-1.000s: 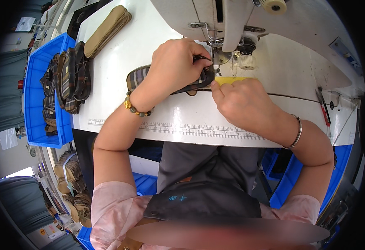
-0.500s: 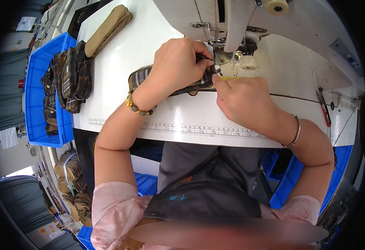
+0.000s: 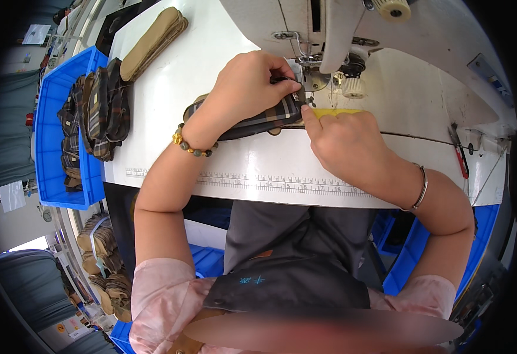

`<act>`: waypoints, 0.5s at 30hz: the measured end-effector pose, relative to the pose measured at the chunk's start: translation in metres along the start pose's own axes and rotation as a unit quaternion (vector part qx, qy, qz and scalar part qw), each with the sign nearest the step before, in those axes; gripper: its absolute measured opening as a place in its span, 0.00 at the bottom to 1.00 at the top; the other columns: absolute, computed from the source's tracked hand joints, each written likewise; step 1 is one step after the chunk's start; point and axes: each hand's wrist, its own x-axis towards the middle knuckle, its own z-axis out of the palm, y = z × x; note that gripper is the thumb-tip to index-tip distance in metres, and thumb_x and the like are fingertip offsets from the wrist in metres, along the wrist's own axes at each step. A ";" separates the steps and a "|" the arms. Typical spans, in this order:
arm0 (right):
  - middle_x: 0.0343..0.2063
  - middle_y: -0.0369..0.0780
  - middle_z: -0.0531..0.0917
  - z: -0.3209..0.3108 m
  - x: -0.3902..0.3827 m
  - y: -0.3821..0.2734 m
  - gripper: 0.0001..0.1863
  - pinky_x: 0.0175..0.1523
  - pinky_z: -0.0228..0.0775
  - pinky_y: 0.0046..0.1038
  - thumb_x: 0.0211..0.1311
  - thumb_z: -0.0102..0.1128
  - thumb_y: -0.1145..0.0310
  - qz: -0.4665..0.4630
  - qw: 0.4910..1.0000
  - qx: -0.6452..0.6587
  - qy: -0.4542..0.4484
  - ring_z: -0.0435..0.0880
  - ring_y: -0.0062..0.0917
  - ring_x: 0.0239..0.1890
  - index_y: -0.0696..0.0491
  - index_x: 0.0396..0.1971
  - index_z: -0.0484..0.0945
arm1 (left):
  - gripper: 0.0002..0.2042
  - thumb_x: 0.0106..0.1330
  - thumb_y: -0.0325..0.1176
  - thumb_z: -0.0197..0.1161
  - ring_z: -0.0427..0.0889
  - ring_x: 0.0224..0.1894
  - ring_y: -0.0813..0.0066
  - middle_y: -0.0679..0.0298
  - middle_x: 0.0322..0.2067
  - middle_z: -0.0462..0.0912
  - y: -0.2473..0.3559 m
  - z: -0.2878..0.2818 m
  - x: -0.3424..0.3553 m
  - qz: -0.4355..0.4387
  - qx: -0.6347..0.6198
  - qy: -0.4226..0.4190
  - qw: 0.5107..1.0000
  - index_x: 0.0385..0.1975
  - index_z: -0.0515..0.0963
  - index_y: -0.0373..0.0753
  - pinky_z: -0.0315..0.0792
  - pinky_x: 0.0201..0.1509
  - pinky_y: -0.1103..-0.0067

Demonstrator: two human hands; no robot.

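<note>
My left hand (image 3: 249,88) pinches the right end of a plaid pouch (image 3: 279,115) with dark edging, just beside the needle area of a white sewing machine (image 3: 335,29). My right hand (image 3: 341,141) has its index finger extended against that end of the pouch, with the other fingers curled over a yellow strip (image 3: 332,112) lying on the table; whether they hold anything is hidden.
A blue crate (image 3: 51,141) at the left holds plaid pouches (image 3: 99,112). A stack of tan pieces (image 3: 149,44) lies on the white table (image 3: 240,162), which has a printed ruler. Red-handled snips (image 3: 460,159) lie at the right. Bundles (image 3: 96,239) sit below left.
My right index finger has moved up along the pouch's end and straightened. My left hand and wrist have shifted slightly left, showing more of the pouch's plaid side.
</note>
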 end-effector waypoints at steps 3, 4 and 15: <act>0.12 0.36 0.79 0.000 -0.001 0.001 0.16 0.16 0.68 0.29 0.58 0.63 0.73 -0.005 1.000 -0.002 -0.003 0.80 0.24 0.13 0.66 0.44 0.83 | 0.09 0.57 0.38 0.72 0.84 0.24 0.63 0.59 0.21 0.85 0.007 0.000 0.003 0.007 0.067 -0.011 0.998 0.31 0.88 0.40 0.76 0.32 0.72; 0.13 0.35 0.79 0.000 -0.002 0.001 0.16 0.16 0.68 0.28 0.58 0.63 0.73 -0.005 1.000 0.000 -0.008 0.80 0.23 0.14 0.66 0.45 0.83 | 0.09 0.57 0.38 0.72 0.84 0.24 0.63 0.59 0.21 0.85 0.009 0.000 0.004 0.008 0.067 -0.011 0.998 0.31 0.88 0.40 0.76 0.32 0.72; 0.17 0.35 0.80 0.008 0.009 0.012 0.20 0.21 0.69 0.29 0.53 0.61 0.73 0.042 0.998 -0.040 -0.022 0.81 0.23 0.17 0.62 0.47 0.83 | 0.13 0.64 0.38 0.71 0.85 0.36 0.70 0.61 0.35 0.89 0.018 -0.011 0.020 0.011 0.092 -0.014 0.996 0.41 0.85 0.36 0.77 0.43 0.75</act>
